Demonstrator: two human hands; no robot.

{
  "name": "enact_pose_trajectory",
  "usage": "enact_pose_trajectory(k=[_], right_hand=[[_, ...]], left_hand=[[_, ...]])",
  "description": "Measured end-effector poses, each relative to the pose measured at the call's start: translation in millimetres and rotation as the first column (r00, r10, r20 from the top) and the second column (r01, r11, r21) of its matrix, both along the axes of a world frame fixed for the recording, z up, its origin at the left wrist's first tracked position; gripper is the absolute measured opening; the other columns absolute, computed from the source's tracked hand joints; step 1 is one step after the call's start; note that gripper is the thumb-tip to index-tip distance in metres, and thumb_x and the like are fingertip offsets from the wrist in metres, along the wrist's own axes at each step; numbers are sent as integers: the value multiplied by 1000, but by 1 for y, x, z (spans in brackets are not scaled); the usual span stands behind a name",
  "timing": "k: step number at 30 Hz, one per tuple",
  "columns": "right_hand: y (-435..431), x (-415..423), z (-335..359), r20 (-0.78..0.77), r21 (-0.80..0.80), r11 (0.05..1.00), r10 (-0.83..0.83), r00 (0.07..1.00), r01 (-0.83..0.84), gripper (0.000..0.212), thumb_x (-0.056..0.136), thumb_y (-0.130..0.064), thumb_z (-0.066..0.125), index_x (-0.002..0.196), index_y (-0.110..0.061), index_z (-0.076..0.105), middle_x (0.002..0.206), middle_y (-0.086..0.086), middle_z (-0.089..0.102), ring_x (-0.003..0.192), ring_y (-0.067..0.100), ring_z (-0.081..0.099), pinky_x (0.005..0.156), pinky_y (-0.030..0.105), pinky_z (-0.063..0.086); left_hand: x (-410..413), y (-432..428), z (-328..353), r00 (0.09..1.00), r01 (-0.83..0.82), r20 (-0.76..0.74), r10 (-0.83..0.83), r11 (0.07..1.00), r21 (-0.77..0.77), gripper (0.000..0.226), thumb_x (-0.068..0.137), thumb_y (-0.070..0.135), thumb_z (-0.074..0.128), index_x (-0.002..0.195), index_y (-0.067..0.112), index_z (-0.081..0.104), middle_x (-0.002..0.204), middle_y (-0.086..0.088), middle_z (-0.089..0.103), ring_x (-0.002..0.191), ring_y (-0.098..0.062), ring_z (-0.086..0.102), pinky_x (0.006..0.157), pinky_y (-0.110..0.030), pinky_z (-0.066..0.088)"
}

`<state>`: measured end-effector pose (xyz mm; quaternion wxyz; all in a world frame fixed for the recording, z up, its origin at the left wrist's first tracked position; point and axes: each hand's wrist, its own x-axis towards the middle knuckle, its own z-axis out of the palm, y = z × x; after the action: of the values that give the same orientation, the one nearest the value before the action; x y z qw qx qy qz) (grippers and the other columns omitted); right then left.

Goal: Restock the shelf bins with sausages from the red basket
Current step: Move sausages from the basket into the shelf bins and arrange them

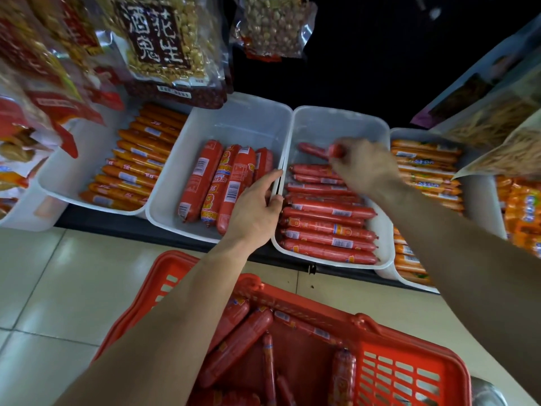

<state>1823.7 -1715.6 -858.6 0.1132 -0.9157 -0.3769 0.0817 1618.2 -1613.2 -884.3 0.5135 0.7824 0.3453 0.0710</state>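
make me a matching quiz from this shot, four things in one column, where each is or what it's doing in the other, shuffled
Column A
1. left hand
2. right hand
3. red basket
4. thick red sausages

Column B
a. lie in the bin left of both hands
b. grips a bin rim
c. below the shelf, nearest the camera
d. pinches a thin red sausage

Pairs: 1-b, 2-d, 3-c, 4-a
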Motion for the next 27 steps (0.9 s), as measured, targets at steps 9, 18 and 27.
enact_pose_trajectory(k=[9, 18, 27], right_hand=[[18, -6, -24, 169, -313, 944, 159, 973, -100, 40, 91, -56, 58, 122, -32, 65, 128, 10, 49, 122, 33, 46, 99, 51, 42], [9, -5, -51, -64, -276, 940, 189, 980, -199, 50, 100, -58, 28, 149, -47, 32, 155, 3, 32, 141, 32, 24, 116, 53, 19], [-16, -36, -47, -135, -316, 896, 282, 950, -311, 84, 85, -83, 13, 157, -42, 0, 166, -4, -1, 152, 24, -5, 122, 52, -4]], left_hand=[[1, -1, 1, 1000, -9, 5, 9, 1000, -12, 49, 103, 19, 51, 149, 34, 42, 116, 12, 59, 107, -3, 56, 99, -26, 45], [1, 0, -5, 1000, -20, 22, 21, 1000, -19, 48, 103, 18, 51, 148, 34, 43, 103, 26, 53, 85, 31, 49, 67, 4, 41], [4, 3, -11, 999, -18, 38, 18, 1000, 4, 49, 102, 18, 53, 148, 35, 44, 118, 20, 53, 91, 20, 51, 69, 5, 39]])
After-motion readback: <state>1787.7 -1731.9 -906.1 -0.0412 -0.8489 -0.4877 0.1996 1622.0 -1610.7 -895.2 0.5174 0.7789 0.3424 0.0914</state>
